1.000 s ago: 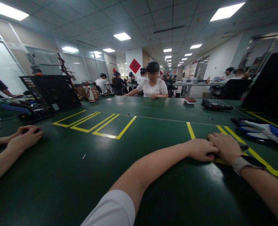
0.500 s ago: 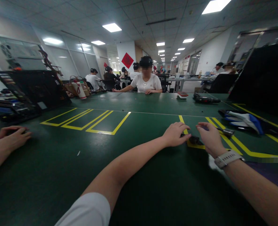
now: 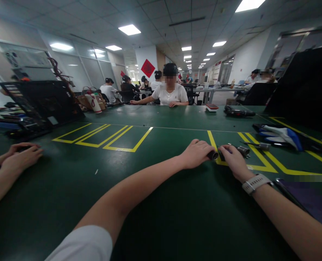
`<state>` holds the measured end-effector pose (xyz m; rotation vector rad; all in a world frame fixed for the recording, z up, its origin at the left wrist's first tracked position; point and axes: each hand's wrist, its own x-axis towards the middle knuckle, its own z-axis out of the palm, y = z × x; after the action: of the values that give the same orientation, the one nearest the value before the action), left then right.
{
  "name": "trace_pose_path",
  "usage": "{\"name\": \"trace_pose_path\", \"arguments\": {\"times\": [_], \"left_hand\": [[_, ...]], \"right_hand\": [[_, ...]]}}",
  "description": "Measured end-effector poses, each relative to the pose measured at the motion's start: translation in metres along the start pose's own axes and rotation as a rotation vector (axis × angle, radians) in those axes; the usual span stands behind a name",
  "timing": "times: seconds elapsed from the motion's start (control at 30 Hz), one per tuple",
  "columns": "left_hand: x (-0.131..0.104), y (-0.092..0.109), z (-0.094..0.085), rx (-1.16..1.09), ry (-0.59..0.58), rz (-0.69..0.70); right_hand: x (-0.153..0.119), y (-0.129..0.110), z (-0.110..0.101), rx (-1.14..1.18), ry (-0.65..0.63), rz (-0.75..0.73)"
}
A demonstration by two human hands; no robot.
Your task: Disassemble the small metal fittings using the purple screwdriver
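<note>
My left hand (image 3: 197,154) is closed around a short black hollow cylinder (image 3: 212,155), its round open end facing right. Just to the right, my right hand (image 3: 235,161), with a watch on its wrist, is closed with thumb and forefinger together. A small dark thing shows at those fingertips, too hidden to name. Behind its knuckles lies a metal cylindrical part (image 3: 244,151). A second metal cylinder with a thin shaft (image 3: 263,146) rests farther right on the yellow tape.
Blue-and-white gloves (image 3: 283,136) lie at the right, near a black power drill (image 3: 238,112) and a red-and-white box (image 3: 211,108). A purple-faced slab (image 3: 310,203) sits by my right forearm. Another person's hands (image 3: 21,157) rest at the left; a person (image 3: 170,90) sits opposite.
My left hand has shifted slightly left, and the black cylinder's end now shows in it. My right hand has moved a little left and down, uncovering the metal part behind it.
</note>
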<state>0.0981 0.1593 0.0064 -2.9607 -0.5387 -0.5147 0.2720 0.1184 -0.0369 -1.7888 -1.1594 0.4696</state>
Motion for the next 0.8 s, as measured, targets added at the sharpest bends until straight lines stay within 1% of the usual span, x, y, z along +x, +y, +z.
{"name": "trace_pose_path", "arguments": {"times": [0.13,0.23,0.33,0.43,0.53,0.63,0.7,0.8], "left_hand": [[-0.04,0.005,-0.023,-0.108,0.045,-0.12],[-0.073,0.014,-0.034,-0.232,0.102,-0.239],[-0.105,0.024,-0.043,-0.429,0.163,-0.397],[-0.129,0.037,-0.05,-0.648,0.225,-0.535],[-0.141,0.051,-0.057,-0.776,0.265,-0.603],[-0.145,0.063,-0.062,-0.846,0.284,-0.611],[-0.146,0.069,-0.064,-0.895,0.296,-0.614],[-0.149,0.075,-0.066,-0.979,0.305,-0.636]], "right_hand": [[-0.01,-0.007,0.002,-0.084,-0.156,-0.09],[-0.027,-0.014,0.005,-0.111,-0.26,-0.192],[-0.054,-0.022,0.01,-0.11,-0.357,-0.284],[-0.091,-0.034,0.016,-0.092,-0.464,-0.342],[-0.128,-0.048,0.02,-0.057,-0.577,-0.409],[-0.156,-0.058,0.022,-0.014,-0.654,-0.473],[-0.165,-0.061,0.022,0.006,-0.674,-0.49],[-0.167,-0.061,0.019,0.037,-0.675,-0.464]]}}
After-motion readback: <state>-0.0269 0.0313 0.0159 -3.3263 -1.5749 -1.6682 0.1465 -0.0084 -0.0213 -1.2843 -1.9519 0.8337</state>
